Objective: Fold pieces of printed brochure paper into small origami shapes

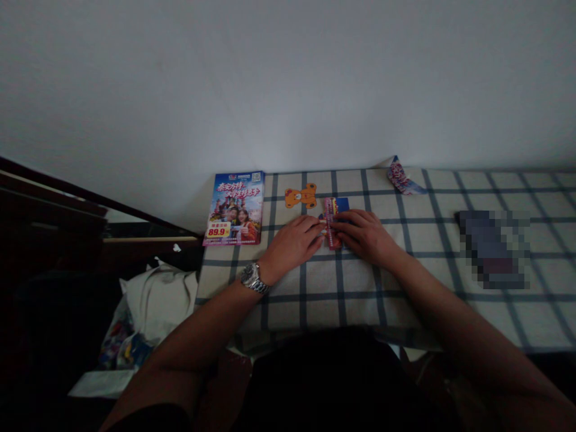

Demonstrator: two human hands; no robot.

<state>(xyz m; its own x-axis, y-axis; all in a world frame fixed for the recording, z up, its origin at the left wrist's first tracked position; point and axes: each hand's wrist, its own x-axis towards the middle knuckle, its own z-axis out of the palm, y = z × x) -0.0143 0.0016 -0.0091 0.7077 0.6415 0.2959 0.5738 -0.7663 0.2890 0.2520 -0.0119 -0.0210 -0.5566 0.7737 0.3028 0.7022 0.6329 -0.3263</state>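
A small folded flyer (pixel 332 231), printed in pink and blue, lies on the checked tablecloth between my hands. My left hand (pixel 297 239), with a metal watch (pixel 253 276) on its wrist, has its fingertips closed on the flyer's left edge. From the other side, the fingers of my right hand (pixel 365 235) press together on the flyer's right part and cover some of it. Both thumbs are partly hidden. Behind my left hand is an orange teddy bear picture (pixel 300 196), flat on the cloth.
Printed flyers (pixel 234 210) lie at the table's left end. A curled strip of printed paper (pixel 402 177) rests near the wall. To the right is a dark, pixelated object (pixel 490 249). White bags (pixel 159 294) stand below the table's left edge.
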